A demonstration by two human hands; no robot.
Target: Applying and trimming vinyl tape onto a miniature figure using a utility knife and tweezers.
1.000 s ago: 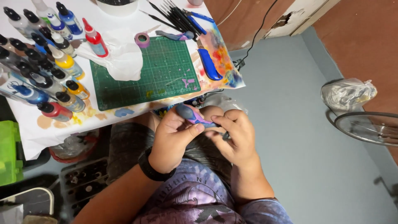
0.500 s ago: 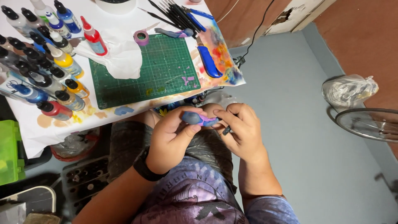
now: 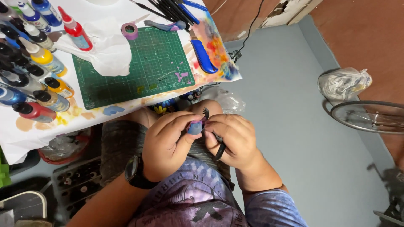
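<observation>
Matt green rubbery cutting mat [image 3: 139, 63], glossy plastic paint bottles [image 3: 46, 61], crumpled paper tissue [image 3: 107, 50]

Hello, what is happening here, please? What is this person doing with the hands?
A seated person works over the lap beside a craft table. The left hand pinches a small blue piece at the fingertips, and the right hand presses against it while gripping a thin black tool. On the table lie a green cutting mat, a row of paint bottles, a crumpled white tissue, a roll of purple tape and a blue utility knife.
</observation>
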